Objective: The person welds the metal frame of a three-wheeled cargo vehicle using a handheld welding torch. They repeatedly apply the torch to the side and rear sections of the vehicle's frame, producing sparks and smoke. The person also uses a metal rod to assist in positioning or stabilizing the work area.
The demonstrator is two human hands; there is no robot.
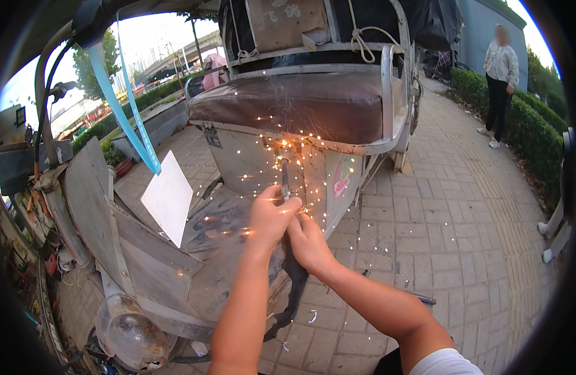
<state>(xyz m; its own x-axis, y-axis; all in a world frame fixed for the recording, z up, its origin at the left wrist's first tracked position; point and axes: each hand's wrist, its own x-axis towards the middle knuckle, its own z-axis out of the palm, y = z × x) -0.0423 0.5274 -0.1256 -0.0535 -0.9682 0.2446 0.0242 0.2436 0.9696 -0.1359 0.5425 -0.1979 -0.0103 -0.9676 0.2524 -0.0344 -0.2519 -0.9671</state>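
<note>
My left hand (270, 217) and my right hand (308, 240) are clasped together around a welding electrode holder (285, 178). Its rod tip touches the grey metal panel (250, 159) under the seat of a three-wheeled cart. Orange sparks (288, 145) scatter from that spot over the panel and my hands. A black cable (294, 287) hangs down from my hands toward the ground. The brown padded seat (300, 106) lies right above the sparks.
The cart's metal footboard (219, 250) and front shield (91, 194) are at my left, with a white sheet (169, 197) and a blue strap (128, 109). Brick paving (438, 206) spreads to the right. A person (499, 84) stands by a hedge (532, 125) at the far right.
</note>
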